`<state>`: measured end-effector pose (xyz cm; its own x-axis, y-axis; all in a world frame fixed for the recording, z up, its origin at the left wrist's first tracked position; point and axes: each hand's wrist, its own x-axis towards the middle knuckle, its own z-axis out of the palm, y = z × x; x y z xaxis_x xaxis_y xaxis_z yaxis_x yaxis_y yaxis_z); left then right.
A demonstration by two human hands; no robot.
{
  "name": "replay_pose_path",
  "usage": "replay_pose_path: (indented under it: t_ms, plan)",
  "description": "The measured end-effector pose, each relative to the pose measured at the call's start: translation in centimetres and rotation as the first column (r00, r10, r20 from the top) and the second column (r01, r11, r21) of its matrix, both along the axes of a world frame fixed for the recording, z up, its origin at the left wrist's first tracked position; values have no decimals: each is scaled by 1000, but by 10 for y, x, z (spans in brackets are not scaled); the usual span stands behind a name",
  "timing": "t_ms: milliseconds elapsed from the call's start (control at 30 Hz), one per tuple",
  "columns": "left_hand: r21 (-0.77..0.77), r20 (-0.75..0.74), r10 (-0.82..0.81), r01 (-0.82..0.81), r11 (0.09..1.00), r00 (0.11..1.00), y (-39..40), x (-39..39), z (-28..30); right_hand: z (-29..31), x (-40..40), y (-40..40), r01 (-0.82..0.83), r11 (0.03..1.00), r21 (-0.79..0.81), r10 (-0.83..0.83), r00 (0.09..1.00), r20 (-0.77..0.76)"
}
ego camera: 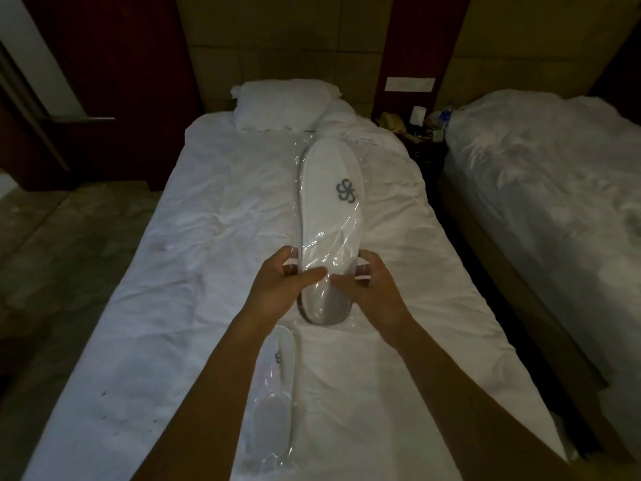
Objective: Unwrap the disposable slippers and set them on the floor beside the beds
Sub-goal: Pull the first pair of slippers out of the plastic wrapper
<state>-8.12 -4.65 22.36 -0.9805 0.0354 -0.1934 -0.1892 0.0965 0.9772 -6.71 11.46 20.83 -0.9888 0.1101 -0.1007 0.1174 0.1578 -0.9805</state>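
I hold a white disposable slipper pack (329, 210) in clear plastic wrap above the bed, toe pointing away, a grey logo on its top. My left hand (284, 282) grips its near left side, thumb pressed on the plastic. My right hand (367, 286) grips the near right side, thumb also on the wrap. A second wrapped slipper pack (274, 394) lies on the white bed (173, 307) below my left forearm, partly hidden by it.
A pillow (282, 104) lies at the head of the bed. A second bed (555, 189) stands to the right across a narrow dark gap. A nightstand (416, 130) with a phone and bottle sits between the heads. Tiled floor (52, 244) runs along the left.
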Motion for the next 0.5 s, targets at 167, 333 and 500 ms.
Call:
replay_pose_path:
  t_ms: [167,333,500]
  plan:
    - [3,57,43,-43,999,997,1,-1,-7,-8,19,-12,406,595,694,44,846,-532]
    - [-21,29,55,-54,998,998,2,-7,-6,-16,30,-23,173,527,832,323,865,-384]
    - [-76,-8,37,-38,996,999,1,-13,-4,-23,24,-33,158,447,880,359,870,-338]
